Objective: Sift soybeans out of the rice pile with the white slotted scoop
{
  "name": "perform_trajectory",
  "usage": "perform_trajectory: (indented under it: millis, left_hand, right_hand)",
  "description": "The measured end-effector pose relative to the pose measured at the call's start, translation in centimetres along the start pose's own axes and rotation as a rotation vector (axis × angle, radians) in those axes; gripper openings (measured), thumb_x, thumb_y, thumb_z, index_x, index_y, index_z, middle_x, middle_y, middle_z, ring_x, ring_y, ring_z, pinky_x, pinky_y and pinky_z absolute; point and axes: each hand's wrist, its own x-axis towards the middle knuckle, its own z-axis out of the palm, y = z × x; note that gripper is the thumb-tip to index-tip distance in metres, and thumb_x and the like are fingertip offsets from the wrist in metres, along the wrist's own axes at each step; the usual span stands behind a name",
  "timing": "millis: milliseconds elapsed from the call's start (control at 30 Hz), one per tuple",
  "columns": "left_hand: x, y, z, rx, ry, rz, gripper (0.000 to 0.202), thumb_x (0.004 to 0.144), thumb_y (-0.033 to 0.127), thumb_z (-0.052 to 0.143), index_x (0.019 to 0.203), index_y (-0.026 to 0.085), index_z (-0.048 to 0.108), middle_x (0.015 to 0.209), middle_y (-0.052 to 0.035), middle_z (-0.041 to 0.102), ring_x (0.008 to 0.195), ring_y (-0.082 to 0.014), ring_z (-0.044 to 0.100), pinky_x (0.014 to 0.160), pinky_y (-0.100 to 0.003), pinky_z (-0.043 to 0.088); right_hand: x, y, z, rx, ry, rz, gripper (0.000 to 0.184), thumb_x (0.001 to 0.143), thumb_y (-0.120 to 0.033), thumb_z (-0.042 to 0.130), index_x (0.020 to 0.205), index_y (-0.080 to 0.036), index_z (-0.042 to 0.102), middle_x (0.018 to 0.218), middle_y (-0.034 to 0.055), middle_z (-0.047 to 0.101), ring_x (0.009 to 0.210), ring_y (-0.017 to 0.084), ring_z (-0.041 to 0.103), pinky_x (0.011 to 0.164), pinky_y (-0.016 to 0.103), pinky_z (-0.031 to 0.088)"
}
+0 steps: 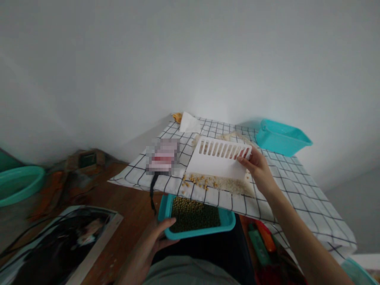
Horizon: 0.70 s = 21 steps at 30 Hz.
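My left hand (151, 241) grips the near left side of a teal plastic tray (204, 233), thumb over the rim. The tray sits below the table's front edge. Yellow beans (185, 205) and dark green beans (192, 221) lie in it. With my right hand (257, 168) I hold a white slotted plastic panel (218, 166) by its right end. The panel is tilted over the tabletop, its slots at the far side. Along its near edge lie scattered yellow soybeans (203, 181) and pale small grains (237, 187); more grain shows behind it.
A checked cloth (299, 186) covers the table. An empty-looking teal bin (282, 138) stands at the back right, a white paper (190, 123) at the back left. A blurred pinkish item (163, 156) lies left. A green basin (20, 184) is on the far left.
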Motion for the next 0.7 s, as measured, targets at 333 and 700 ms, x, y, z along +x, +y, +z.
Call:
perform_trajectory:
  millis: [333, 700]
  left_hand:
    - [-1.3, 0.5, 0.5, 0.025, -0.011, 0.058, 0.017, 0.076, 0.025, 0.073, 0.090, 0.017, 0.069, 0.116, -0.0130, 0.075, 0.107, -0.0330, 0.071, 0.076, -0.042, 0.065]
    - [-0.6, 0.2, 0.2, 0.019, -0.016, 0.003, 0.024, 0.076, 0.026, 0.074, 0.097, 0.016, 0.069, 0.117, -0.0142, 0.075, 0.109, -0.0343, 0.070, 0.074, -0.041, 0.065]
  right_hand:
    - [-2.8, 0.3, 0.2, -0.056, 0.069, 0.028, 0.018, 0.084, -0.038, 0.067, 0.092, -0.026, 0.056, 0.090, 0.0028, 0.065, 0.082, 0.021, 0.062, 0.073, 0.036, 0.050]
    - [-2.9, 1.1, 0.4, -0.011, 0.109, 0.044, 0.023, 0.081, -0.040, 0.070, 0.092, -0.025, 0.057, 0.091, 0.0029, 0.066, 0.083, 0.020, 0.063, 0.075, 0.035, 0.050]
